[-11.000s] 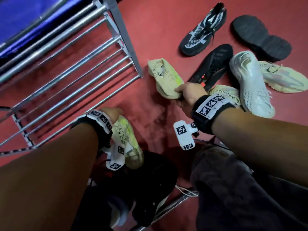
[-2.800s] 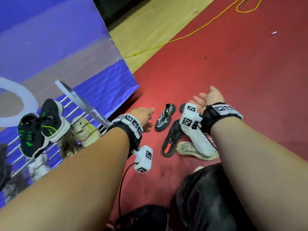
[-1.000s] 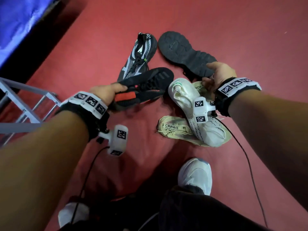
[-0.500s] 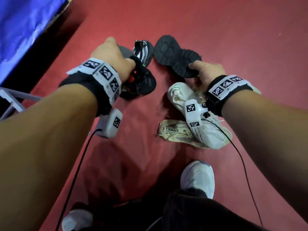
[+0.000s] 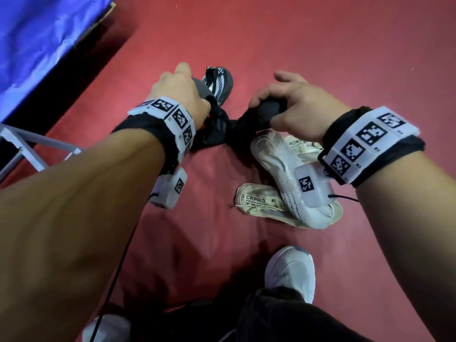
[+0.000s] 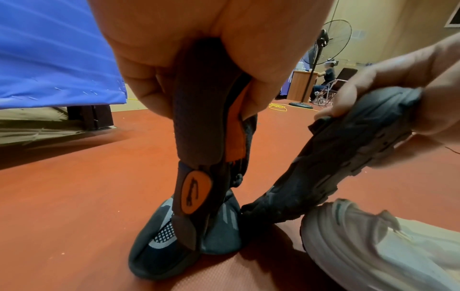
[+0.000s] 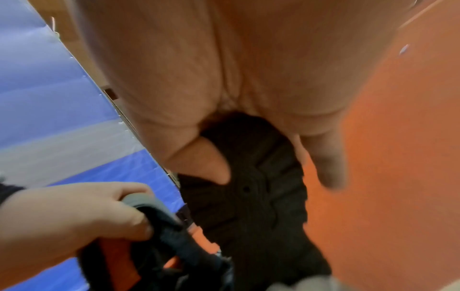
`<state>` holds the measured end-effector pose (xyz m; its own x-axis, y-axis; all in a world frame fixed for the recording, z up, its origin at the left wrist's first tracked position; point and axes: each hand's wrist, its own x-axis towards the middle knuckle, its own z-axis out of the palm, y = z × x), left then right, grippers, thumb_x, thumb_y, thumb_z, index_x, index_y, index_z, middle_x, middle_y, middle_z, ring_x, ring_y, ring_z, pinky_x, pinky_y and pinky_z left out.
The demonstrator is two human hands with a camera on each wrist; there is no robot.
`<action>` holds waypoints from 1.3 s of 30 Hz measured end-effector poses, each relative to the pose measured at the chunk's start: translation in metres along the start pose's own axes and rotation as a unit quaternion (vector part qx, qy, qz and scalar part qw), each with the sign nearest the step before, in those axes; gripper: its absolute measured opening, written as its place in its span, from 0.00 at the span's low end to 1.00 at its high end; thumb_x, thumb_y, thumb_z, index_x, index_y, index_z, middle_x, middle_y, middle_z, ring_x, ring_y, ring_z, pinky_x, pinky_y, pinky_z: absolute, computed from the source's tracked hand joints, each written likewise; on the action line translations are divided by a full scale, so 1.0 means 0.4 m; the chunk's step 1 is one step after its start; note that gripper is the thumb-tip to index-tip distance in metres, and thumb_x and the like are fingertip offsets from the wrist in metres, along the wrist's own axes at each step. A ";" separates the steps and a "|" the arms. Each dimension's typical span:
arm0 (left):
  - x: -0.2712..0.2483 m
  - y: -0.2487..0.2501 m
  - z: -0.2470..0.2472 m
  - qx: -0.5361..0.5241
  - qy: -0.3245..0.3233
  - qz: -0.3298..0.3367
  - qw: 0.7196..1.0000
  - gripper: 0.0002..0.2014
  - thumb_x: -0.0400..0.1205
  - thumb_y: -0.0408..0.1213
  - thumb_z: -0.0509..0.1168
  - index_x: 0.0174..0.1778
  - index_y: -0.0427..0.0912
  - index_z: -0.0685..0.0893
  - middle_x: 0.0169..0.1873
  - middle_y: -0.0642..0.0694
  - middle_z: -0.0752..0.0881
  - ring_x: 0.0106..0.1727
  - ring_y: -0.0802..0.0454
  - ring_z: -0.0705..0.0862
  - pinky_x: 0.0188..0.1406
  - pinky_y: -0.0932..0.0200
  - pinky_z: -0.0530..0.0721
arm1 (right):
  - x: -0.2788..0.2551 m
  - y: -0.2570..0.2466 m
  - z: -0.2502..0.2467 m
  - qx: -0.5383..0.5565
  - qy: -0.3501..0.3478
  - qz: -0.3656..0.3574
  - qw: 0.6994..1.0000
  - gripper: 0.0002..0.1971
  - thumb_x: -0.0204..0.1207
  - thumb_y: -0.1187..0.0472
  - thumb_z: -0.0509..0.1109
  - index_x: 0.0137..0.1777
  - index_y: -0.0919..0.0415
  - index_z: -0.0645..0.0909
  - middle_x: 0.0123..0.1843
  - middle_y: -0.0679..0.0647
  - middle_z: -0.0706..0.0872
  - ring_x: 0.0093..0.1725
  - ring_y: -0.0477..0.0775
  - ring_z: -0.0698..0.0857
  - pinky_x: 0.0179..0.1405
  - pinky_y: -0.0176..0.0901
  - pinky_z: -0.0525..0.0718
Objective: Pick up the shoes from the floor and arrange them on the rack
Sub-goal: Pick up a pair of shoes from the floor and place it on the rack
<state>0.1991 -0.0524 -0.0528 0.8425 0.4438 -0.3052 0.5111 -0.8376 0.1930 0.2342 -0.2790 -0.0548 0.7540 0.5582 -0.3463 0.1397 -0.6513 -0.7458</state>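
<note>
Gripping black shoes (image 5: 217,129), rack corner (image 5: 37,146) left (near)

In the head view the left hand (image 5: 180,95) hides the heel of the black-and-orange shoe (image 5: 217,129). The rack (image 5: 32,149) is cut off at the left edge. The right wrist view is blurred; the black shoe's (image 7: 251,196) lower end runs out of the bottom. A cream shoe (image 5: 261,203) lies half under the white shoe (image 5: 283,174), perhaps touching.

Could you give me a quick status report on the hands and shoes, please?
Left hand grips black-and-orange shoe. Right hand grips black shoe. Cream shoes remain on floor. Rack corner left.
</note>
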 end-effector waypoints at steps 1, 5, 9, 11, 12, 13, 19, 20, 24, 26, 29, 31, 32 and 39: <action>0.001 0.003 0.001 -0.001 0.003 -0.002 1.000 0.19 0.74 0.45 0.68 0.57 0.45 0.72 0.54 0.38 0.81 0.51 0.34 0.82 0.43 0.43 0.81 | 0.006 0.010 -0.014 -0.024 -0.001 0.024 0.999 0.25 0.75 0.69 0.69 0.66 0.42 0.85 0.80 0.49 0.75 0.90 0.48 0.55 0.80 0.36 0.60; 0.008 0.002 -0.004 -0.015 -0.003 -0.026 1.000 0.18 0.74 0.45 0.68 0.55 0.47 0.71 0.54 0.39 0.81 0.52 0.34 0.82 0.46 0.41 0.83 | 0.007 0.076 -0.058 -0.029 0.056 0.133 0.989 0.24 0.76 0.65 0.70 0.66 0.36 0.84 0.74 0.44 0.77 0.85 0.56 0.68 0.78 0.45 0.70; 0.004 -0.010 -0.005 -0.024 -0.008 -0.033 0.999 0.18 0.75 0.45 0.68 0.56 0.47 0.71 0.54 0.39 0.81 0.53 0.35 0.83 0.51 0.38 0.86 | 0.014 0.120 -0.021 0.109 0.239 0.194 0.945 0.06 0.66 0.50 0.73 0.36 0.50 0.82 0.36 0.48 0.85 0.38 0.53 0.83 0.39 0.48 0.81; 0.002 -0.009 -0.006 -0.027 -0.010 -0.031 0.999 0.18 0.75 0.46 0.68 0.56 0.47 0.72 0.54 0.40 0.81 0.52 0.35 0.83 0.51 0.38 0.86 | 0.016 0.125 0.001 0.114 0.297 0.186 0.930 0.05 0.71 0.55 0.74 0.35 0.50 0.82 0.37 0.47 0.85 0.39 0.51 0.84 0.43 0.49 0.86; 0.001 -0.008 -0.007 -0.028 -0.010 -0.030 0.999 0.18 0.74 0.46 0.68 0.56 0.47 0.72 0.54 0.40 0.81 0.52 0.35 0.83 0.50 0.38 0.86 | 0.017 0.125 0.008 0.110 0.311 0.164 0.930 0.05 0.69 0.58 0.73 0.39 0.45 0.83 0.46 0.48 0.88 0.47 0.51 0.86 0.52 0.49 0.89; 0.000 -0.007 -0.007 -0.026 -0.010 -0.028 0.999 0.18 0.74 0.46 0.68 0.56 0.47 0.72 0.53 0.40 0.81 0.52 0.35 0.83 0.49 0.39 0.86 | 0.014 0.115 0.014 0.110 0.314 0.152 0.931 0.14 0.67 0.60 0.73 0.46 0.38 0.82 0.58 0.50 0.87 0.56 0.50 0.86 0.62 0.48 0.88; -0.005 -0.014 -0.003 -0.029 -0.009 -0.026 0.999 0.17 0.74 0.45 0.68 0.54 0.48 0.71 0.53 0.41 0.80 0.51 0.36 0.82 0.50 0.37 0.86 | 0.015 0.050 0.048 0.174 0.365 0.078 0.911 0.30 0.62 0.58 0.77 0.64 0.45 0.71 0.64 0.48 0.82 0.57 0.46 0.84 0.57 0.43 0.88; -0.005 -0.017 -0.002 -0.032 -0.007 -0.025 0.999 0.17 0.74 0.44 0.68 0.54 0.47 0.71 0.53 0.41 0.79 0.51 0.36 0.81 0.49 0.38 0.85 | 0.016 0.040 0.054 0.170 0.364 0.066 0.913 0.27 0.62 0.59 0.76 0.62 0.48 0.74 0.59 0.46 0.84 0.53 0.44 0.85 0.53 0.42 0.88; -0.006 -0.028 0.001 -0.037 -0.006 -0.016 0.999 0.15 0.75 0.43 0.68 0.54 0.48 0.71 0.53 0.41 0.79 0.49 0.36 0.81 0.42 0.45 0.78 | 0.015 -0.006 0.053 0.177 0.319 -0.017 0.931 0.29 0.63 0.64 0.74 0.68 0.51 0.83 0.57 0.38 0.87 0.55 0.37 0.87 0.58 0.39 0.88; -0.005 -0.036 -0.003 -0.043 -0.007 -0.015 0.999 0.15 0.76 0.43 0.68 0.54 0.47 0.71 0.54 0.41 0.79 0.48 0.37 0.81 0.40 0.47 0.77 | 0.025 -0.025 0.070 0.145 0.282 -0.032 0.948 0.32 0.64 0.63 0.75 0.72 0.49 0.79 0.60 0.38 0.86 0.55 0.39 0.88 0.55 0.40 0.90; -0.001 -0.045 -0.008 -0.054 -0.009 -0.017 0.998 0.15 0.76 0.43 0.69 0.54 0.47 0.72 0.54 0.41 0.81 0.48 0.38 0.82 0.37 0.50 0.76 | 0.053 -0.030 0.118 0.152 0.269 0.022 0.951 0.30 0.64 0.59 0.78 0.66 0.49 0.71 0.53 0.43 0.85 0.46 0.47 0.90 0.45 0.52 0.91; -0.002 -0.050 -0.007 -0.056 -0.012 -0.016 0.998 0.16 0.76 0.43 0.69 0.54 0.47 0.71 0.54 0.40 0.81 0.48 0.38 0.83 0.37 0.50 0.77 | 0.075 -0.015 0.145 0.199 0.283 0.070 0.936 0.28 0.65 0.57 0.80 0.62 0.49 0.70 0.50 0.44 0.86 0.45 0.48 0.89 0.46 0.54 0.90; -0.005 -0.051 -0.006 -0.056 -0.013 -0.015 0.998 0.16 0.75 0.44 0.69 0.54 0.47 0.71 0.54 0.40 0.81 0.49 0.37 0.83 0.38 0.48 0.79 | 0.085 -0.008 0.158 0.222 0.286 0.092 0.927 0.28 0.65 0.56 0.81 0.62 0.49 0.71 0.50 0.43 0.87 0.46 0.46 0.89 0.48 0.51 0.90; -0.047 -0.077 -0.003 -0.066 -0.019 -0.007 0.998 0.18 0.76 0.45 0.71 0.56 0.48 0.71 0.53 0.41 0.81 0.46 0.39 0.83 0.36 0.50 0.78 | 0.139 0.020 0.208 0.337 0.330 0.158 0.867 0.36 0.56 0.58 0.81 0.69 0.54 0.78 0.55 0.47 0.92 0.53 0.48 0.92 0.57 0.53 0.91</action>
<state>0.1677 -0.0347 -0.0520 0.8294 0.4406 -0.3435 0.5427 -0.7813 0.3083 0.2237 -0.2106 -0.1275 0.9205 -0.1551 -0.3585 -0.3802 -0.1445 -0.9136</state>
